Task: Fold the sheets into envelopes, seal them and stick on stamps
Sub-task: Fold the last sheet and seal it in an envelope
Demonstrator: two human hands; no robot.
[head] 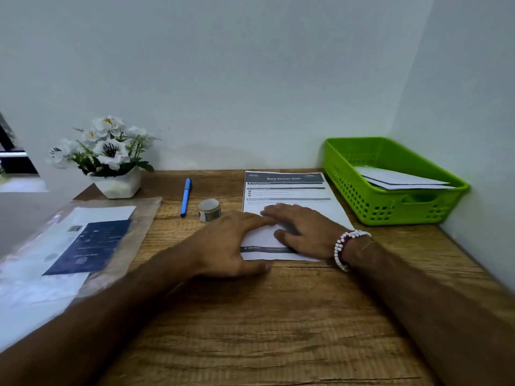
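Observation:
A printed sheet (pixel 287 188) with a dark header lies on the wooden desk (pixel 278 316), its near part folded up over the middle. My left hand (pixel 228 243) rests flat on the fold's left side, thumb at the sheet's near edge. My right hand (pixel 301 229), with a beaded bracelet at the wrist, presses flat on the folded part, fingers pointing left. A small roll of stamps (pixel 209 209) stands just left of the sheet. A clear plastic pack (pixel 80 240) with white envelopes and a dark blue card lies at the left.
A blue pen (pixel 186 196) lies beside the stamp roll. A white pot of white flowers (pixel 111 160) stands at the back left. A green plastic basket (pixel 390 188) holding white envelopes sits at the back right corner against the walls.

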